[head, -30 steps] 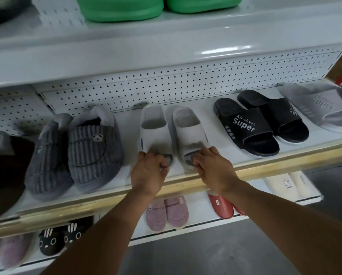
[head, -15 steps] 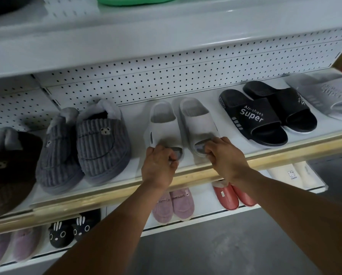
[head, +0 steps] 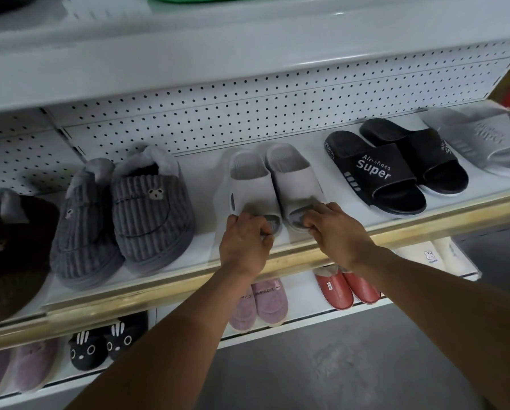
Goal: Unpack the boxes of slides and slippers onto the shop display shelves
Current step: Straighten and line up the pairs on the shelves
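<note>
Slides [head: 273,184], the white pair, sat on the middle shelf [head: 366,232] between the grey slippers [head: 123,220] and the black slides [head: 396,170]. Your left hand [head: 243,247] and right hand [head: 336,232] each gripped a toe end. Over the last second you had barely shifted them, so I judged you were only squaring the pair up.

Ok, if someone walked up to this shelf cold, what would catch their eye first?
Probably the two hands, left hand and right hand, each gripping the toe of one white slide at the middle shelf's front edge. Next, the black slides printed "Super" just right of them, and the grey corduroy slippers to the left.
</note>
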Motion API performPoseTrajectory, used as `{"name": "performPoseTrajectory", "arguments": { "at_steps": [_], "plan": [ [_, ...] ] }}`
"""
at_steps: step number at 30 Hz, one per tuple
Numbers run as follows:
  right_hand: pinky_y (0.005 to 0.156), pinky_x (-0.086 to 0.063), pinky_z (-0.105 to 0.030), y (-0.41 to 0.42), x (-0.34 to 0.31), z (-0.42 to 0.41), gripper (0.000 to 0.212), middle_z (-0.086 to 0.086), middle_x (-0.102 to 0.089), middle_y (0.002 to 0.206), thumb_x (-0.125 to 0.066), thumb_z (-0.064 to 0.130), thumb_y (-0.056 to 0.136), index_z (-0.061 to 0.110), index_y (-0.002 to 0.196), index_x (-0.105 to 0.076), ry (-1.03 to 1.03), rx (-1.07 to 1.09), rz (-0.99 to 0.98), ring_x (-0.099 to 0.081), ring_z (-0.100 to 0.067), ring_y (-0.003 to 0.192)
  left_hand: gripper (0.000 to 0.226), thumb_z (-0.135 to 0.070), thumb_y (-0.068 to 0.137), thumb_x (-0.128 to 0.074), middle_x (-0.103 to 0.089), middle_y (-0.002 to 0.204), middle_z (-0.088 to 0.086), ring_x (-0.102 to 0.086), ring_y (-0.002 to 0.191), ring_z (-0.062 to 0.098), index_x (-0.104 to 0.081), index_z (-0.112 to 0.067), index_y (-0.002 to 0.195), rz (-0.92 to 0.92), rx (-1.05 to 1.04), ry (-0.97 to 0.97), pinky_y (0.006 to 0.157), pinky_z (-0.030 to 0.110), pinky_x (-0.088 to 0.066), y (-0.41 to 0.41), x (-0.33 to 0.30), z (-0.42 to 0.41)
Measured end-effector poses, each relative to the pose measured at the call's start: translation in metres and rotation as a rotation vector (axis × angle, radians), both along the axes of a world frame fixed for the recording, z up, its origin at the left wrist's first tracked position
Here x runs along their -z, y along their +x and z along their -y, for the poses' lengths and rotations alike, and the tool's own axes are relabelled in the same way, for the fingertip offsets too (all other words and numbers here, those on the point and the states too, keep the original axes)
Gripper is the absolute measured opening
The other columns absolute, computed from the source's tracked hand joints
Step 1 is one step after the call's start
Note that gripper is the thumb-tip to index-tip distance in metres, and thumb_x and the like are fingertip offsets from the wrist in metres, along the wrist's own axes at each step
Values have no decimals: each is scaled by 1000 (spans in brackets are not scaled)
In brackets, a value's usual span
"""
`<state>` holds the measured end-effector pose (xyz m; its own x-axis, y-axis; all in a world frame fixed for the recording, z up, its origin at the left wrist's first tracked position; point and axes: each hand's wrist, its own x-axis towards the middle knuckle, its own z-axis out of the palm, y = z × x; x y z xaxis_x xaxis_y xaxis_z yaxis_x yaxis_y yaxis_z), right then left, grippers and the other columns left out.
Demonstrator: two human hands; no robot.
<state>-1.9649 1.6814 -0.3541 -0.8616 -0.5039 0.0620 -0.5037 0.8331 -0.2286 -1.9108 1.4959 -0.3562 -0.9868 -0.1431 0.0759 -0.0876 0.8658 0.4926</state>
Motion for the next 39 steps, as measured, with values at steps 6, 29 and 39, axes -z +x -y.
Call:
{"name": "performPoseTrajectory", "arguments": {
  "at_steps": [6,29,39],
  "plan": [
    [93,-44,-37,18,-8,-5,38,2,-50,133,-57,20,90,22,128,-53,24,31,16,-39,-21,125,19,-25,91,-64,-54,114,-2,-45,109,20,-57,-18,107,30,0,33,86,34,-44,10,-12,0],
    [84,-48,-34,-33,-39,-186,24,1,-58,120,-58,20,90,23,112,-65,-197,468,26,-46,-20,118,33,-23,87,-69,-49,111,-13,-52,89,3,-57,-24,117,-67,146,362,79,18,-44,-34,-40,-141],
    [83,-46,-36,-101,-14,-257,36,-1,-54,124,-62,18,85,22,121,-59,-14,368,81,-43,-23,115,73,-26,74,-84,-37,133,-3,-48,118,13,-45,-20,135,-4,-143,427,96,18,-37,-75,1,-228]
  ]
}}
